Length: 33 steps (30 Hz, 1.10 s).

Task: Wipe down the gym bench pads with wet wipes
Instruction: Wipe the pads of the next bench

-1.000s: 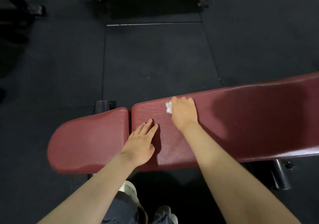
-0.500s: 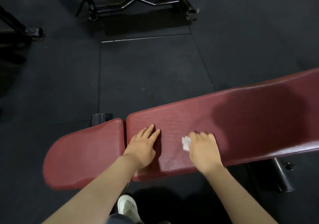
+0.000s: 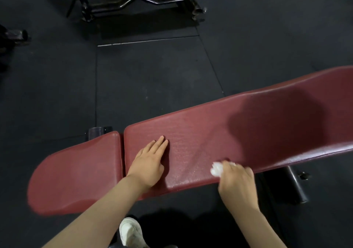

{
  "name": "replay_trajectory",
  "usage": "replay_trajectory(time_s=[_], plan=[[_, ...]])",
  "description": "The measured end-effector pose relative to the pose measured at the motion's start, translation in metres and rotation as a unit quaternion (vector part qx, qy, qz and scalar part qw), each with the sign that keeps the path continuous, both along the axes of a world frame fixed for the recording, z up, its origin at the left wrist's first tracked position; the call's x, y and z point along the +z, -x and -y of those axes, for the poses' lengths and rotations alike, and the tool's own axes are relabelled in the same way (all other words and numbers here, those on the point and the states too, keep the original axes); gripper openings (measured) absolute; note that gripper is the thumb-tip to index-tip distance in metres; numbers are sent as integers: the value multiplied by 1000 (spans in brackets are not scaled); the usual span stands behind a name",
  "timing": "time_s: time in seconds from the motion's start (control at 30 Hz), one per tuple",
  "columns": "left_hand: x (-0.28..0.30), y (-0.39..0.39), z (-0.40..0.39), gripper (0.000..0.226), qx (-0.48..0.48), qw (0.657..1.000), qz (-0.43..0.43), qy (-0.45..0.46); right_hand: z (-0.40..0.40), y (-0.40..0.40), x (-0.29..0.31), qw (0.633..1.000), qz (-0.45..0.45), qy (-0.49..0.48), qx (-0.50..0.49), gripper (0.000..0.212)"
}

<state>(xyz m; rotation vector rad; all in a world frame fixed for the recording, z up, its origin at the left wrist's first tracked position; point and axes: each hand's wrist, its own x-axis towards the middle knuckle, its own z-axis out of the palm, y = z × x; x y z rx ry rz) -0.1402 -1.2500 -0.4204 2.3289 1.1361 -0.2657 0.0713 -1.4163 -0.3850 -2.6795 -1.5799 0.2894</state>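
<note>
White wet wipe (image 3: 216, 169) mostly hidden under right hand (image 3: 236, 184).

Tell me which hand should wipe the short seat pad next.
Probably the right hand: it already grips the wet wipe at the long pad's near edge. The left hand lies flat and empty beside the seat pad, so it is closer but holds nothing.

long pad (image 3: 248, 133) right: bare | left hand (image 3: 148, 163) blocks pad's left end
</note>
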Motion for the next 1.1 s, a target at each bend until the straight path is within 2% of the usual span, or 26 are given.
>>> replay_trajectory(time_s=[0.1,0.2,0.33,0.47,0.6,0.83,0.93,1.1], plan=[[0,-12,0,82,-9,1000,16,-2,6,-10,3,998,49,-2,25,30],[-3,-17,5,83,1,1000,11,-13,-62,-34,11,990,119,-38,60,28],[-2,-21,5,84,12,1000,1,-13,-171,-73,8,990,119,-20,79,19],[2,-28,5,83,16,1000,-16,-5,-213,-86,5,987,143,-1,77,24],[6,-27,4,83,4,999,-38,-12,-184,-82,3,991,117,-18,61,16],[18,-32,19,83,39,997,-67,19,-81,-69,14,998,65,-18,8,21],[25,-26,39,82,41,995,-88,31,-38,-61,17,998,62,19,3,22],[52,-17,65,80,26,993,-104,45,16,-50,26,997,1,68,-46,25]])
